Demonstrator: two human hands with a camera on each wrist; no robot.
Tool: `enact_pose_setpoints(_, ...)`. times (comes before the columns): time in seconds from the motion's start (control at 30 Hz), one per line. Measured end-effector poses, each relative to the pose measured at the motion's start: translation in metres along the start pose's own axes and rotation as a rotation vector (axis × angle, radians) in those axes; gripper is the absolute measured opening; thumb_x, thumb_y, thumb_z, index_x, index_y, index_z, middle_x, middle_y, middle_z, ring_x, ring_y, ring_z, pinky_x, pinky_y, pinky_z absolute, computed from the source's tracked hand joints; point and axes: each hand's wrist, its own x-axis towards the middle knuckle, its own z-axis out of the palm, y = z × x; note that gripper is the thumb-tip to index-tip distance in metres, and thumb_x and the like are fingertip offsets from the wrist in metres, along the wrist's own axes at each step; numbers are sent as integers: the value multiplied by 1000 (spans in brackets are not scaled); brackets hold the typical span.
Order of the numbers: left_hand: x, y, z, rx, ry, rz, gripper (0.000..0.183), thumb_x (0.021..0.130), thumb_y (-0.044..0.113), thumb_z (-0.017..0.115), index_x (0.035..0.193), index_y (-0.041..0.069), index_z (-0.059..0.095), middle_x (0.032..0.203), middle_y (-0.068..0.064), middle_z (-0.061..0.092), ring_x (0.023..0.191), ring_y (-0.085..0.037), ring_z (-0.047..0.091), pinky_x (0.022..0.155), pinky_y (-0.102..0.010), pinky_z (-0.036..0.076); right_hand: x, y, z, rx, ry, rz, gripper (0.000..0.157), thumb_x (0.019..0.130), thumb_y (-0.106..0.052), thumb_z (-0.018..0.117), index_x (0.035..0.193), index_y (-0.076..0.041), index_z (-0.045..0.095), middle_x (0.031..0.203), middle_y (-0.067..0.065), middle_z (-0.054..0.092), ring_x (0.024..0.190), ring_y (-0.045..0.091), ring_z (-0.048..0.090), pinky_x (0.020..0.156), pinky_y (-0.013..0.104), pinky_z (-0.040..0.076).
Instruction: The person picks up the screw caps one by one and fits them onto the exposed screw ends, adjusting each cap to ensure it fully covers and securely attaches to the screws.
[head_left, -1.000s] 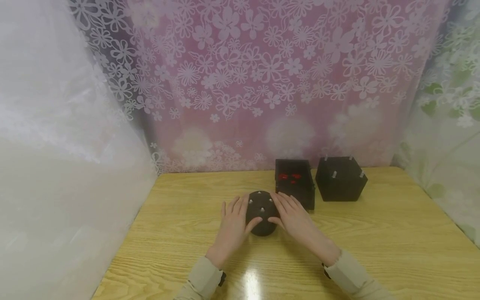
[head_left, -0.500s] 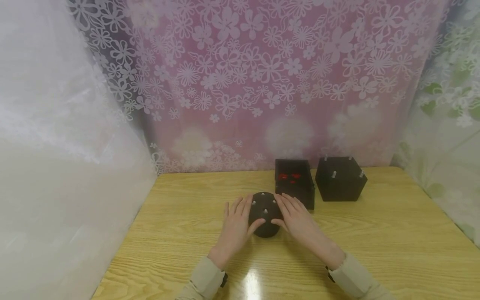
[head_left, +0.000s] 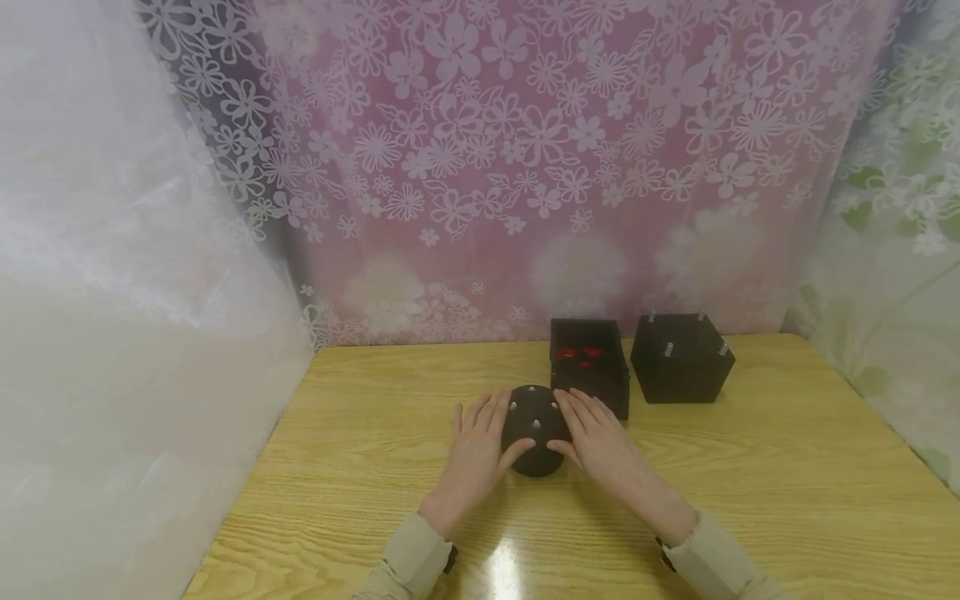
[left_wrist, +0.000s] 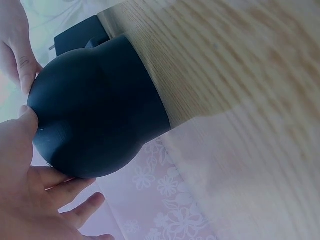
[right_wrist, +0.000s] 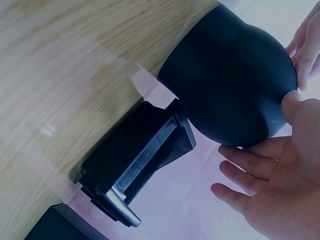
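A black dome-shaped object with several small shiny studs on top stands on the wooden table. In the left wrist view the black dome narrows to a cylindrical base. My left hand holds its left side, thumb towards the near face and fingertips at the upper edge. On the opposite side my right hand mirrors that hold. The right wrist view shows thumb and forefinger against the dome, while the other fingers of the right hand extend past it.
Just behind the right hand stands an open black box with red pieces inside. A black angular block with clear pegs on top is to its right. The wooden table ends at a pink floral curtain.
Both hands and the black dome between them have shifted a little to the right and slightly nearer. The open box and the pegged block stay where they were.
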Motion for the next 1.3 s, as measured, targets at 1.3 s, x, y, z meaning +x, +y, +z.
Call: enact_pose_setpoints(1.3,4,9,-4,-76,-43,-11,78,86,62,45,144,12,29,140,-7,43,133,-28,33,107,-61,17,-11,3,-10,1,-42,14,71,91,-50,43,132,7,43,127,23,52,118,36,49,99,48,40)
